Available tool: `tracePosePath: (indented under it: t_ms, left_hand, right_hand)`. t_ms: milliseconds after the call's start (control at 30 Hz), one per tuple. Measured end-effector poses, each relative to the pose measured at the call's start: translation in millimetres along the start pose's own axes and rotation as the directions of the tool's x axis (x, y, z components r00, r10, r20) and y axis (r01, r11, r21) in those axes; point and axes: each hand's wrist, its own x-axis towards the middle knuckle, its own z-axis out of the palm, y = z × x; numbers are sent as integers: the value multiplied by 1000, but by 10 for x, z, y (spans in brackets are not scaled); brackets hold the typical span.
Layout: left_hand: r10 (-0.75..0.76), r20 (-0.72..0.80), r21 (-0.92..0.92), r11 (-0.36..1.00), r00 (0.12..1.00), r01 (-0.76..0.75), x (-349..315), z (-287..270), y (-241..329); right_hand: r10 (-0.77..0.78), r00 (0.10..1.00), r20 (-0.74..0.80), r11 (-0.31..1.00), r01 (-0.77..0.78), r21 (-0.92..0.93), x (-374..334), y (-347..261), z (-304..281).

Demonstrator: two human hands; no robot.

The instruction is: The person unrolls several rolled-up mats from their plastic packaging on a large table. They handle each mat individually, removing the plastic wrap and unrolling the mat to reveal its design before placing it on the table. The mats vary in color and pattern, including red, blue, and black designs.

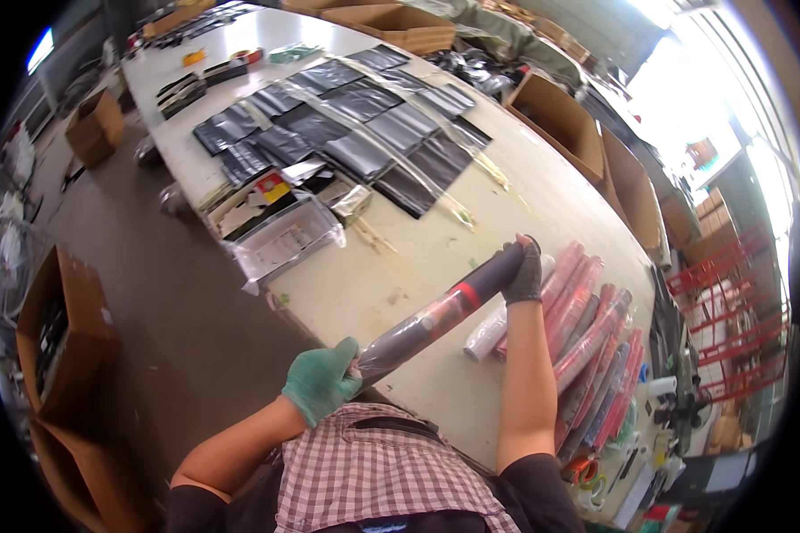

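A long dark grey roll (426, 322) in clear plastic wrap, with a red band on it, slants across the table's near edge. My left hand (321, 380), in a green glove, grips its lower end close to my checked apron. At the upper end my right hand (524, 272), in a dark fingerless glove, is closed round the roll. Right of it lies a pile of plastic-wrapped rolls (586, 320), mostly red and pink, some grey. A white wrapped roll (486, 332) pokes out at the pile's left side.
Black plastic bags (362, 102) lie in rows on the white table (417, 258), with pale strips across them. A plastic-lined box (286, 238) stands at the left edge. Cardboard cartons (555, 124) line the far right side; others (67, 324) stand on the floor at left. Orange-handled scissors (580, 471) lie near right.
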Motion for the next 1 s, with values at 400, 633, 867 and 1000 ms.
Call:
tracePosePath:
  t_ms: [400, 633, 867, 1000]
  left_hand:
    - [-709, -417, 30, 615, 569, 788, -3086, -290, -2227]
    - [-929, -71, -877, -115, -362, 467, -4083, 332, -3139]
    - [-863, -272, -690, -134, -426, 712, -4961, 199, -3652]
    - [-980, 32, 485, 185, 194, 855, -3793, 537, -3552]
  right_hand:
    - [193, 980, 53, 961, -178, -211, 1400, -170, -778]
    - [110, 994, 20, 814, -79, -575, 760, 1154, -356]
    - [-273, 893, 357, 368, 440, -819, 249, 1555, -791]
    - [46, 954, 297, 579, 217, -786, -436, 1527, -954]
